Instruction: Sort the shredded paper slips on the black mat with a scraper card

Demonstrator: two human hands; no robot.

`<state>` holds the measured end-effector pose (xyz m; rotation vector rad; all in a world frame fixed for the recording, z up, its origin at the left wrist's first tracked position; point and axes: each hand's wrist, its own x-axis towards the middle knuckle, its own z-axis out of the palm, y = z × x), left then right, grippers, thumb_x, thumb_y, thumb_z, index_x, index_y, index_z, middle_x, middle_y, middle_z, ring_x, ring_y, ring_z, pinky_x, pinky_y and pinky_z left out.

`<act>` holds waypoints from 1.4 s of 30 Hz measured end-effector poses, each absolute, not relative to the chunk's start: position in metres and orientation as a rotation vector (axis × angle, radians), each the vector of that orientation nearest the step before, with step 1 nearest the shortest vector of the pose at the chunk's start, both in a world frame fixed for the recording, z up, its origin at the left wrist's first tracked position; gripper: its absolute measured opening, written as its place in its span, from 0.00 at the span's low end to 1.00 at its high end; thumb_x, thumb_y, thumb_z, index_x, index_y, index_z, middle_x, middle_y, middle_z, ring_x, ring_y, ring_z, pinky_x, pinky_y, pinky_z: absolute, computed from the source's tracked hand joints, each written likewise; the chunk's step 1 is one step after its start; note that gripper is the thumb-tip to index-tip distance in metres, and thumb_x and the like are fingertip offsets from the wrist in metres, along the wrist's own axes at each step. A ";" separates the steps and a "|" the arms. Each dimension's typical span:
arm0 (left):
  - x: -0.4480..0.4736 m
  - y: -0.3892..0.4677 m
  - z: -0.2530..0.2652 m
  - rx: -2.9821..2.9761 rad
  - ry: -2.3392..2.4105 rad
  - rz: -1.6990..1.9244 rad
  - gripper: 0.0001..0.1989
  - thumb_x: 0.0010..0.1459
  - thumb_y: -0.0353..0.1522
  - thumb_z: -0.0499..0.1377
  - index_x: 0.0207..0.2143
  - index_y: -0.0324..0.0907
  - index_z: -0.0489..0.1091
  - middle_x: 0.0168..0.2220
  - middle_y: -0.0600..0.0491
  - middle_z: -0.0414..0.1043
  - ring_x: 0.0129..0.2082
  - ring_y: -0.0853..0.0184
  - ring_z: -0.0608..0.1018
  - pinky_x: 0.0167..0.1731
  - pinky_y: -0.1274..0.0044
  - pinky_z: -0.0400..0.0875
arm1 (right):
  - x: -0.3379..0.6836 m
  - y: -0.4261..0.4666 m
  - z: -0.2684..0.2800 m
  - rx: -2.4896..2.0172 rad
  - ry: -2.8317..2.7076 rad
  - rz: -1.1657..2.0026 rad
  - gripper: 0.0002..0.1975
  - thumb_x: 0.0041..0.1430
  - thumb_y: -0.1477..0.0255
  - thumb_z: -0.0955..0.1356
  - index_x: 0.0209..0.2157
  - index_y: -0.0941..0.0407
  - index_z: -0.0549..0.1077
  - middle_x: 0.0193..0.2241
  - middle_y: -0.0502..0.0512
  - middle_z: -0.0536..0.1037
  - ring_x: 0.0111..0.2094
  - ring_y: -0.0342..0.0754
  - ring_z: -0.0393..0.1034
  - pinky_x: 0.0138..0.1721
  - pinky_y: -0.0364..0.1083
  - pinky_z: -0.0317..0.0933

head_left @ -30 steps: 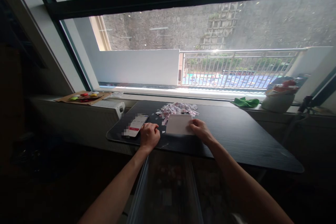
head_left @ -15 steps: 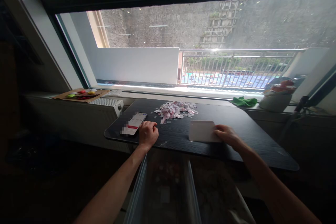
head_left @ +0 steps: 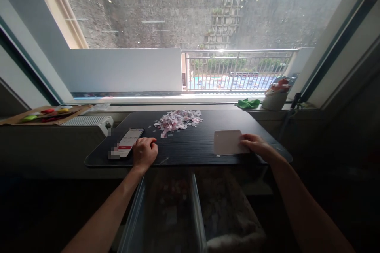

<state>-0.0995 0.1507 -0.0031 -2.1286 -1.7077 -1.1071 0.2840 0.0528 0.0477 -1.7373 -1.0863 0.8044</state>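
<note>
White card has shifted rightward, right-hand fingers hiding part of it.

A row of digits on the phone is too blurred to read

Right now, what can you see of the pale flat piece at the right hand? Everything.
The pale piece is thin, plain and roughly rectangular with rounded corners; it looks like plastic or stiff card. A small dot, maybe a hole, shows near its far left corner. The right hand's grip has its right edge. It sits over the black table, right of the paper scraps; whether its underside touches the table can't be told.
</note>
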 end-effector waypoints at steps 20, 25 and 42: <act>-0.099 0.149 0.000 -2.144 -1.731 -1.063 0.12 0.49 0.30 0.49 0.29 0.41 0.73 0.33 0.47 0.76 0.41 0.55 0.73 0.43 0.66 0.65 | 0.296 0.030 0.044 -1.706 -1.149 0.734 0.10 0.40 0.68 0.67 0.28 0.55 0.75 0.28 0.51 0.79 0.29 0.46 0.72 0.31 0.42 0.65; -0.098 0.149 -0.001 -2.141 -1.717 -1.087 0.12 0.49 0.30 0.50 0.28 0.42 0.73 0.33 0.47 0.77 0.40 0.56 0.73 0.43 0.66 0.65 | 0.301 0.025 0.040 -1.671 -1.181 0.773 0.12 0.40 0.67 0.68 0.29 0.55 0.75 0.29 0.51 0.80 0.30 0.47 0.72 0.32 0.43 0.65; -0.093 0.146 0.000 -2.120 -1.761 -1.158 0.13 0.49 0.26 0.49 0.31 0.40 0.73 0.33 0.46 0.75 0.41 0.57 0.73 0.45 0.65 0.65 | 0.222 0.089 0.027 -1.294 -1.132 0.782 0.16 0.44 0.64 0.68 0.36 0.58 0.73 0.32 0.56 0.79 0.30 0.47 0.73 0.29 0.44 0.65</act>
